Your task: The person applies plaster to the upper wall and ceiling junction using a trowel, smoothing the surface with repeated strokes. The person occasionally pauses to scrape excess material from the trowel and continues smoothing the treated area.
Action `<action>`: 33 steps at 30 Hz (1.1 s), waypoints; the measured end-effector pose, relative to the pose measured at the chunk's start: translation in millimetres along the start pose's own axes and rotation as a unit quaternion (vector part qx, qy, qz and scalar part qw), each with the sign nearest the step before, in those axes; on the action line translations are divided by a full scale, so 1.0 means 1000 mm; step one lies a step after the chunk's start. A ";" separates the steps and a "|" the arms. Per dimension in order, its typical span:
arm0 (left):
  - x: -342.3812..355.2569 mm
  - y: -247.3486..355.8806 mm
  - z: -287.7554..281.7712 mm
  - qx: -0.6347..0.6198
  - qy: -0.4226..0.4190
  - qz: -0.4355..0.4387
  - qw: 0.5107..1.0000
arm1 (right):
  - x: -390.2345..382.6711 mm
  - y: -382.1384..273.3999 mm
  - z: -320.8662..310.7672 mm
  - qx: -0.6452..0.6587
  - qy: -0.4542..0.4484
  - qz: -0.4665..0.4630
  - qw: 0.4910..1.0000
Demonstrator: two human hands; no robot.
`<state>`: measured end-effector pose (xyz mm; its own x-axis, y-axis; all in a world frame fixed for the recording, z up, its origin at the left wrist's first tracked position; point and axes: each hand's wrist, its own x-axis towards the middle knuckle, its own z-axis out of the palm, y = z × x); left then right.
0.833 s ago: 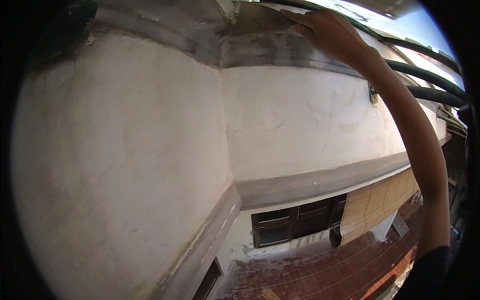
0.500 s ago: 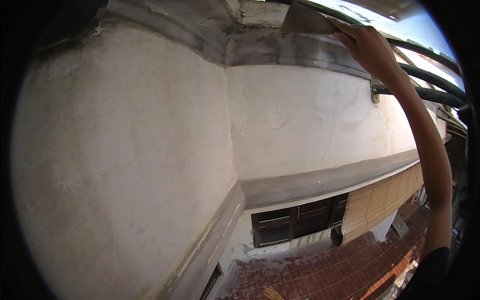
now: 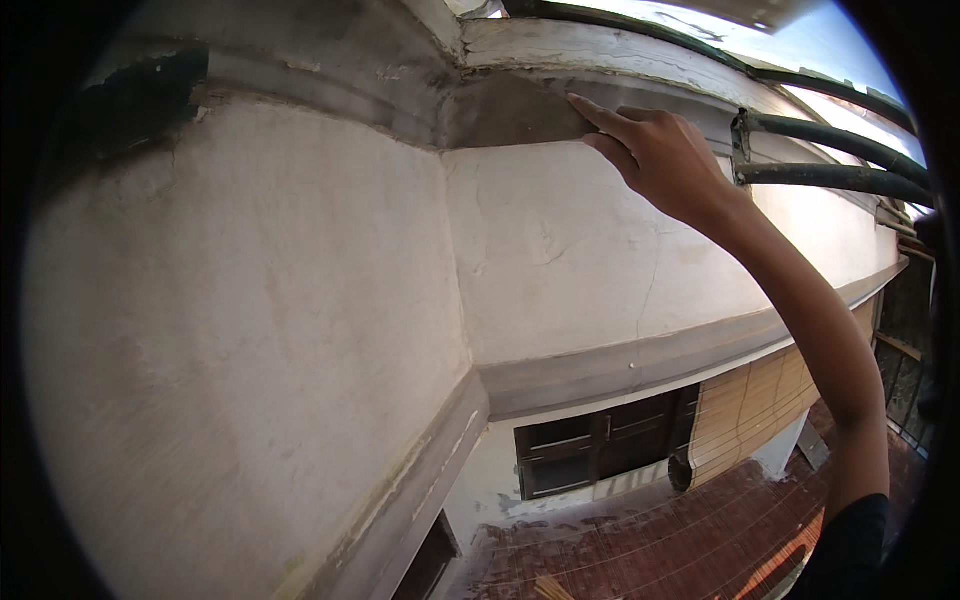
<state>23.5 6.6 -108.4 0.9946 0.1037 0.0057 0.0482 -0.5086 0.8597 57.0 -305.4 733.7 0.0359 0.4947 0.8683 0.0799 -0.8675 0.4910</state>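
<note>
At the far left, a dark patch (image 3: 150,100) shows in the upper part, above the pale left wall (image 3: 250,310). A grey ledge (image 3: 405,495) runs along the bottom of this wall, and its edge is worn. Next, the pale right wall (image 3: 570,245) meets the left one in an inner corner; it carries a thin crack. Below stand a dark brown window (image 3: 607,447) and a red tiled floor (image 3: 620,545), then a hanging bamboo blind (image 3: 745,415), which the forearm partly covers. At the upper right, the dark green pipes (image 3: 835,178) stand out just beside the wrist and narrow the room there; whether they touch it, I cannot tell.

The wide flat blade (image 3: 515,112) is along the grey upper band (image 3: 683,103), close to the inner corner. The right hand (image 3: 660,165) pinches its right end: the index finger is stretched over the upper part, the thumb is at the lower edge, and the other fingers are bent.
</note>
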 end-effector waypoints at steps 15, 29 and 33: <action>0.000 -0.004 0.004 0.009 0.013 0.008 1.000 | 0.005 -0.008 0.009 0.052 0.003 0.102 0.993; 0.000 -0.004 0.004 0.018 0.020 0.015 1.000 | 0.011 -0.025 0.011 0.242 0.178 0.144 0.943; 0.000 -0.004 0.002 0.025 0.023 0.018 0.999 | 0.016 -0.031 0.032 0.203 0.069 0.196 0.957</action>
<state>23.0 6.8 -113.3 0.9904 0.1239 0.0607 0.0183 -0.5547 0.8319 87.3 -268.9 729.5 0.0135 0.0998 0.9949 0.4687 -0.8796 0.0819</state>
